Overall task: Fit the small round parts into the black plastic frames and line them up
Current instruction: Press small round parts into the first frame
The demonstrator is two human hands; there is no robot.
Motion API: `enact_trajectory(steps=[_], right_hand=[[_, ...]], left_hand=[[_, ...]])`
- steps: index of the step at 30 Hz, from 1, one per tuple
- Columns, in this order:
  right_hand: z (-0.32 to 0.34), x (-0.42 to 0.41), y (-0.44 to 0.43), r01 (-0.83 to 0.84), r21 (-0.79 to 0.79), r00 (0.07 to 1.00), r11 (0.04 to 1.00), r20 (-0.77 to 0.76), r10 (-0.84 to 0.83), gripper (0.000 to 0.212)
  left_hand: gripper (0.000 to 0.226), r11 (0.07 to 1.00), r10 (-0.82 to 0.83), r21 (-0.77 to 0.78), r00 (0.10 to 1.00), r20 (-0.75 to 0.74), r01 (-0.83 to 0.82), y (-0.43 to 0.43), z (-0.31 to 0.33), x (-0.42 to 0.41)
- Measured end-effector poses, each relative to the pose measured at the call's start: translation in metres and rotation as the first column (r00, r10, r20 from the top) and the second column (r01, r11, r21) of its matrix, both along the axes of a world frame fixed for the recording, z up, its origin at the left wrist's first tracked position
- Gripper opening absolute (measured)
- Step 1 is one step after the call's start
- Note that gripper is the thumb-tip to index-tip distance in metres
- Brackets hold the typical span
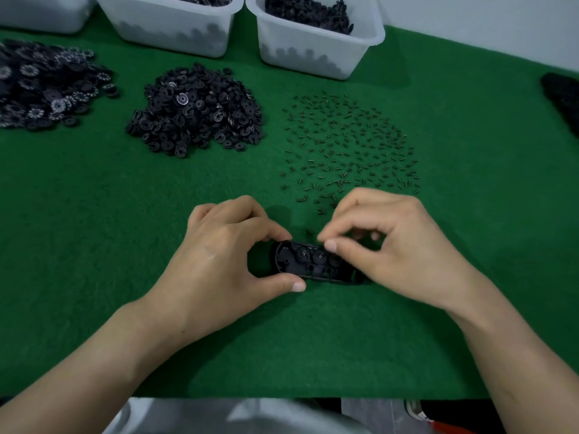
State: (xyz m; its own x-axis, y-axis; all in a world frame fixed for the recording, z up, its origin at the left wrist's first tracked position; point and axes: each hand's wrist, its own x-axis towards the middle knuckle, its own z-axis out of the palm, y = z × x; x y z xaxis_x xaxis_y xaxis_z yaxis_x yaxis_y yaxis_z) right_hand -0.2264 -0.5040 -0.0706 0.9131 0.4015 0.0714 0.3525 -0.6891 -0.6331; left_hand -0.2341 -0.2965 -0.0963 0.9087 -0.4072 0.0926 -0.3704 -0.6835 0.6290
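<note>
Pinching the frame [300, 262] — left hand [219, 255], right hand [398, 245].

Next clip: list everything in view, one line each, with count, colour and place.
frame: one, black, centre, gripped by both hands
round parts: two showing, black, seated in frame
washer pile: one, black, left of centre
toothed disc pile: one, black and white, far left
tiny pins: many, dark, scattered right of washer pile
bins: three, white, back edge
dark object: one, black, right edge, unclear
mat: one, green, covers table
left hand: one, grips frame's left end
right hand: one, pinches at frame's right end
</note>
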Motion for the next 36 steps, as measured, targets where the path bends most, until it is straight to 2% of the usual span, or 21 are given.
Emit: enact_trajectory(steps=[3,6,11,16,19,29,36], right_hand=[[-0.001,0.012,0.007,0.058,-0.071,0.998,0.996,0.026,-0.056,0.011],[-0.005,0.016,0.014,0.049,-0.161,0.999,0.986,0.021,-0.047,0.011],[-0.003,0.016,0.015,-0.005,-0.222,1.0,0.975,0.019,0.009,0.006],[0.003,0.011,0.001,0.037,-0.049,0.999,0.998,0.005,-0.036,0.011],[0.005,-0.001,-0.009,0.002,-0.007,1.0,1.0,-0.004,-0.002,0.014],[-0.002,-0.014,-0.009,-0.032,-0.094,0.994,0.995,0.104,0.042,0.004],[0.0,-0.014,-0.009,-0.039,-0.164,0.99,0.986,0.131,0.061,0.007]], left_hand=[[0.049,1.0,0.002,-0.008,1.0,-0.003,-0.002,0.0,0.0,0.0],[0.048,1.0,0.003,-0.008,1.0,-0.002,-0.003,0.0,0.0,0.0],[0.047,1.0,-0.006,0.001,1.0,0.004,0.006,0.0,-0.001,0.001],[0.048,1.0,-0.01,-0.01,1.0,0.007,0.011,0.001,-0.002,0.001],[0.047,1.0,-0.011,-0.01,1.0,0.012,0.011,0.001,-0.002,0.0],[0.05,1.0,-0.016,-0.009,1.0,0.016,0.016,0.001,-0.003,0.0],[0.049,1.0,-0.015,-0.012,1.0,0.024,0.015,0.0,-0.004,0.001]])
